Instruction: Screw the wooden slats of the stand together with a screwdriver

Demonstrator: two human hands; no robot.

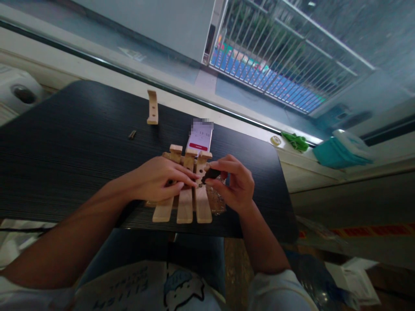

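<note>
Three pale wooden pieces lie side by side in front of me, the right one, the middle one and the left one. Each has an upturned hooked far end and a wider near end. My left hand lies across them with its fingers stretched out, fingertips near the right piece. Between thumb and fingers, my right hand pinches a small dark object over the holes of the right piece. Its exact kind is unclear. Clear plastic wrapping lies beneath the wood.
A similar wooden hook piece and a few screws rest farther back on the black table. A lit phone lies just behind the wood. Along the window ledge are a tape roll, a green cloth and a teal container.
</note>
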